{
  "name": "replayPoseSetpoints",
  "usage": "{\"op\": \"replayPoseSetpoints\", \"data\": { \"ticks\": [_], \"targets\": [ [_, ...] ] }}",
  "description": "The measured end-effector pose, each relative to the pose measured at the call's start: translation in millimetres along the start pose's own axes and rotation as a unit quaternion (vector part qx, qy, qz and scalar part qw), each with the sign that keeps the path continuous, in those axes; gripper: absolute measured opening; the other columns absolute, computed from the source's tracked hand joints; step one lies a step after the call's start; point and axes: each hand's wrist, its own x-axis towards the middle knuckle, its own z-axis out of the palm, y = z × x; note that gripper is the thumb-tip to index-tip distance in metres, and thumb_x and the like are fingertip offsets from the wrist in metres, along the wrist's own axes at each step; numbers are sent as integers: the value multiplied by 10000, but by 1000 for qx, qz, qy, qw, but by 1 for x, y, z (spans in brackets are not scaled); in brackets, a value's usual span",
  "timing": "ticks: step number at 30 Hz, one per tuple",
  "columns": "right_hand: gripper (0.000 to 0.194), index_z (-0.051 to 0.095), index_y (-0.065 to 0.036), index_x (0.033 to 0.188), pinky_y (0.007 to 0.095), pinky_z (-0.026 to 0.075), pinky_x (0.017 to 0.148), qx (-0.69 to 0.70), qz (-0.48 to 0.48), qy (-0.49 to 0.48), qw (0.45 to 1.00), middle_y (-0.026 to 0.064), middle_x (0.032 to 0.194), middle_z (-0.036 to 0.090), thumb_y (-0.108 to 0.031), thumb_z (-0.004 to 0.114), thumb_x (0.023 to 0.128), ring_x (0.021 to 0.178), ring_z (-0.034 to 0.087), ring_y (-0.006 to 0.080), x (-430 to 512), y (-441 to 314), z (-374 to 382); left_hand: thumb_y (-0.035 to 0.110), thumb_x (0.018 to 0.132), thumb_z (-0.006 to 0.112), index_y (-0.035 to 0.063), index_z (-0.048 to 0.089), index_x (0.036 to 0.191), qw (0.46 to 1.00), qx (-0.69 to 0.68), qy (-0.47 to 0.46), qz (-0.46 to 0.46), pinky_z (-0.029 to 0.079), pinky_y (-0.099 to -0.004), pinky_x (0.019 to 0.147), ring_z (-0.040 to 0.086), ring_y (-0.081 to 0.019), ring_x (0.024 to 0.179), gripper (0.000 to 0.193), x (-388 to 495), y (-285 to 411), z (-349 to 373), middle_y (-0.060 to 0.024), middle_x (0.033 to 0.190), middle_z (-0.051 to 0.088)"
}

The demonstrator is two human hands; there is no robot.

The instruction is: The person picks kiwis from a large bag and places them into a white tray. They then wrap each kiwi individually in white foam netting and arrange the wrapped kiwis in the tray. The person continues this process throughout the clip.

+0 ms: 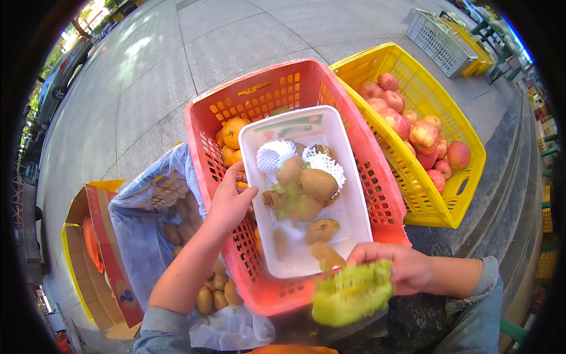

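Note:
A white plastic tub (353, 199) rests inside a red plastic crate (380, 163), on top of oranges (234, 132). It holds kiwifruit (319, 184), some of it damaged, and white foam net sleeves (275, 155). At the tub's left edge is my left hand (232, 194), its thumb and fingers apart; whether it grips the rim is unclear. My right hand (389, 265), near the tub's lower right corner, holds a green, ragged piece of produce (351, 292), blurred, with pale yellow flesh; its kind cannot be told. The fingers behind it are partly hidden.
Right of the red crate stands a yellow crate (460, 212) of apples (424, 136). On the left are a crate lined with blue plastic (137, 239), holding kiwifruit (219, 299), and an open cardboard box (93, 283). More crates (437, 44) stand at the upper right, cars (59, 82) at the upper left.

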Motion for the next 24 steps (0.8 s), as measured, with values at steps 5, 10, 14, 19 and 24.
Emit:
{"op": "replayPoseSetpoints", "data": {
  "ticks": [5, 10, 14, 19, 24],
  "targets": [
    [444, 377, -35, 1298, 257, 405, 920, -21, 11, -158, 987, 42, 1224, 488, -164, 583, 926, 1114, 479, 101, -8, -20, 15, -45, 803, 517, -19, 336, 1381, 999, -27, -29, -6, 469, -246, 668, 549, -104, 825, 606, 13, -11, 8, -41, 976, 504],
    [738, 213, -8, 1424, 312, 422, 932, -67, 82, -135, 985, 148, 1292, 503, -302, 634, 895, 1109, 543, 228, -11, -37, 14, -65, 781, 491, -11, 377, 1358, 998, -62, -32, -7, 451, -235, 736, 546, -105, 855, 591, 5, -11, 7, -41, 1030, 516],
    [419, 376, -39, 1291, 251, 407, 899, -58, -39, -154, 986, 47, 1226, 481, -139, 569, 933, 1106, 475, 92, -9, -36, 7, -70, 785, 486, -15, 384, 1351, 998, -66, -20, 7, 442, -233, 744, 536, -105, 856, 578, 8, -12, 11, -37, 1001, 515],
    [390, 407, -50, 1296, 305, 493, 778, -10, -43, 57, 997, 44, 1054, 583, -267, 470, 979, 891, 588, 151, 11, -37, -20, -79, 797, 483, -22, 349, 1376, 997, -70, -16, -1, 453, -220, 582, 547, -92, 723, 597, 10, -10, 9, -32, 892, 524],
    [309, 461, -66, 1195, 370, 522, 731, 57, -57, 151, 985, 71, 1022, 589, -294, 429, 989, 744, 565, 145, 32, -14, -56, -77, 783, 496, -19, 420, 1327, 997, -67, -12, 21, 444, -221, 543, 528, -86, 664, 552, 16, -20, 10, -25, 849, 499]
  ]
}}
